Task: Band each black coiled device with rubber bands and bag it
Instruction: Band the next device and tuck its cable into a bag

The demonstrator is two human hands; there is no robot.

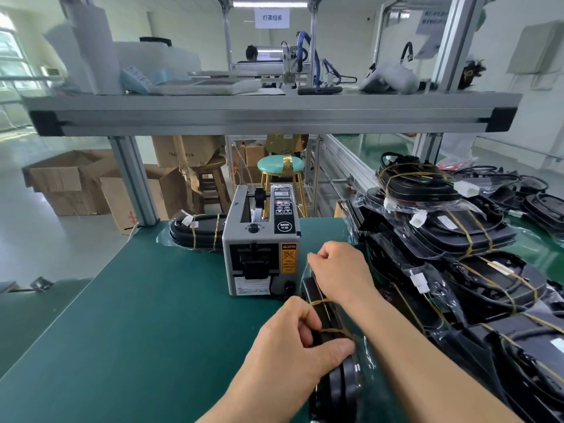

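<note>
A black coiled device (331, 319) stands on edge on the green table (137, 315), partly inside a clear plastic bag (367, 358). Two yellow rubber bands (334, 330) cross it. My left hand (300, 340) grips the device from the left, thumb along its top edge. My right hand (338, 270) is curled at the far end and pinches the thin bag edge there. The lower part of the device is hidden behind my left forearm.
A grey tape dispenser (261, 251) stands just left of my right hand. One bagged device (198, 230) lies behind it at the left. A pile of several banded, bagged devices (464, 245) fills the right side. An aluminium shelf (274, 114) spans overhead.
</note>
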